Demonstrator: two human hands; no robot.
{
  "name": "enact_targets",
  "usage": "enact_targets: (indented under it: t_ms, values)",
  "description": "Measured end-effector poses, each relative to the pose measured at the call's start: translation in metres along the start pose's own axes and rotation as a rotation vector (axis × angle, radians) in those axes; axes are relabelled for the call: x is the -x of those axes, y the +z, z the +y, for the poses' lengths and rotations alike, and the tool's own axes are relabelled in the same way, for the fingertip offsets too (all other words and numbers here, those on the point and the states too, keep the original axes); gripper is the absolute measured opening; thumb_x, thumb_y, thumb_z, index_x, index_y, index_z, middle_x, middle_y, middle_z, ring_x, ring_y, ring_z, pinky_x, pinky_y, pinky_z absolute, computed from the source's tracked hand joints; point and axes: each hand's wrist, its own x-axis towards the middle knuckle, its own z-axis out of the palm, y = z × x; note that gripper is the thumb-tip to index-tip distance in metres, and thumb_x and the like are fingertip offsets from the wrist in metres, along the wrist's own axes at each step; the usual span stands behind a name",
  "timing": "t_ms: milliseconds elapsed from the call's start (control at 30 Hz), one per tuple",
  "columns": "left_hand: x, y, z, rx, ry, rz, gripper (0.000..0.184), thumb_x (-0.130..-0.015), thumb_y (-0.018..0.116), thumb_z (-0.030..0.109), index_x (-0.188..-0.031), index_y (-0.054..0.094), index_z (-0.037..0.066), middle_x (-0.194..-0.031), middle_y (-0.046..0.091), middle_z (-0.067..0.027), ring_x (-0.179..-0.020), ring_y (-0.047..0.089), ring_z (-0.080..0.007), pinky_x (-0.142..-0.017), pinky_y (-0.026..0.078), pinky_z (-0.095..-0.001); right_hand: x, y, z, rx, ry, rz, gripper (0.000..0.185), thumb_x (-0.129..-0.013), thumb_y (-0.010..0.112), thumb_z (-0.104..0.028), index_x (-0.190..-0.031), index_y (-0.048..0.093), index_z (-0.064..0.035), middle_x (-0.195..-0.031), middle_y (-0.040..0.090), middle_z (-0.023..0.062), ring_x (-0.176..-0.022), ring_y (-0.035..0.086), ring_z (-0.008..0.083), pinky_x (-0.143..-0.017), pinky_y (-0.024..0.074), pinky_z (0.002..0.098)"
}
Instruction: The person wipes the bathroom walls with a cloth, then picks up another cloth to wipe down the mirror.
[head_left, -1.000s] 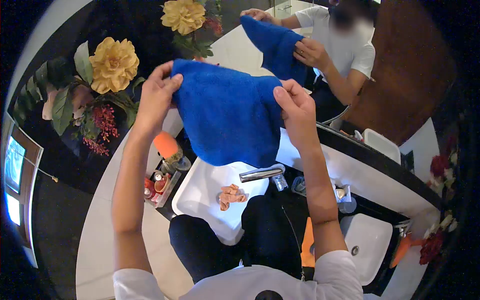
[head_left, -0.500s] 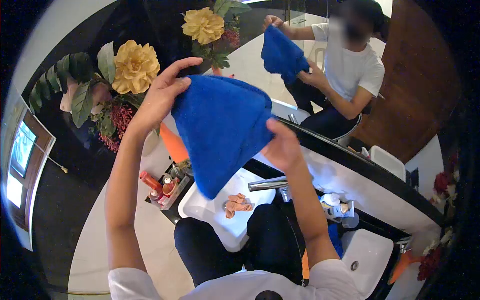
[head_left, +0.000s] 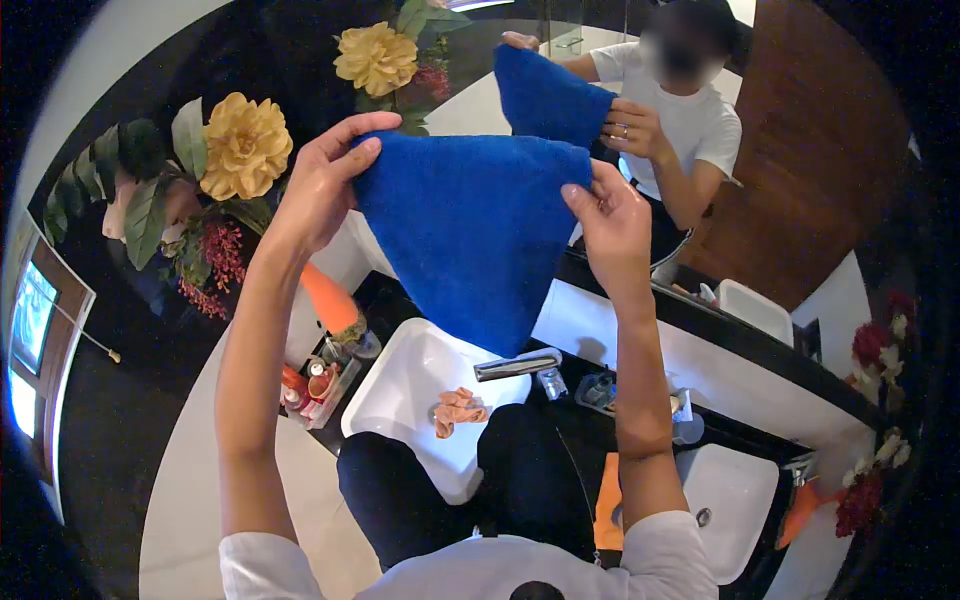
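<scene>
A blue towel hangs in the air in front of the mirror, stretched between both hands. My left hand pinches its upper left corner between thumb and fingers, with the index finger extended along the edge. At the upper right corner, my right hand is closed on the cloth. The lower edge of the towel reaches down to the chrome faucet; contact cannot be told. Below lies a crumpled peach-coloured cloth in the white sink.
A tray of bottles stands left of the sink, near an orange vase and yellow artificial flowers. To the right are a second white sink and an orange cloth. The mirror reflects a person holding the towel.
My right hand has moved up and to the right, from the towel's side to its upper corner. The towel is now spread wider with its top edge pulled straighter. My left hand keeps its hold.
</scene>
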Motion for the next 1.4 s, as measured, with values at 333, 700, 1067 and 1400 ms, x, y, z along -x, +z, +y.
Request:
enact_targets:
  t_ms: [333,700,1067,1400]
  values:
    - [-0.024,0.031,0.002,-0.045,-0.137,0.007,0.026,-0.089,0.049,0.006,-0.113,0.057,0.004,-0.091,0.058,-0.0035,-0.073,0.056,-0.0096,-0.062,0.05,-0.024,-0.017,-0.032,0.006,0.307,0.22,0.104,0.039,-0.091,0.052,-0.031,-0.068,0.046,0.0,-0.058,0.04,0.001,-0.058,0.034,0.008,-0.051,0.0315,0.0284]
    - [0.056,-0.018,-0.155,-0.458,-0.031,-0.507,0.032,-0.08,0.061,0.01,-0.108,0.057,-0.004,-0.101,0.063,-0.0098,-0.097,0.057,-0.0212,-0.087,0.043,-0.0302,0.094,0.058,0.11,0.632,0.224,-0.356,0.017,-0.082,0.054,-0.013,-0.096,0.054,-0.0027,-0.083,0.059,0.023,-0.083,0.059,0.0375,-0.071,0.0472,0.0415]
    - [0.056,-0.05,-0.101,0.429,-0.78,0.088,0.023,-0.09,0.046,0.013,-0.108,0.057,0.003,-0.1,0.063,-0.0145,-0.077,0.065,-0.022,-0.072,0.056,-0.0352,0.044,0.077,0.111,-0.28,0.729,-0.276,0.028,-0.085,0.057,-0.026,-0.077,0.061,0.0013,-0.067,0.057,0.0017,-0.057,0.049,0.0103,-0.055,0.0413,0.026]
    - [0.074,-0.05,-0.075,1.063,-0.446,0.227,0.021,-0.09,0.044,0.008,-0.092,0.056,-0.008,-0.085,0.063,-0.0196,-0.075,0.065,-0.0251,-0.073,0.056,-0.0375,0.065,0.105,0.021,0.781,-0.135,-0.173,0.029,-0.079,0.064,-0.026,-0.087,0.046,-0.0056,-0.068,0.053,0.0076,-0.062,0.056,0.0224,-0.056,0.0441,0.0342]
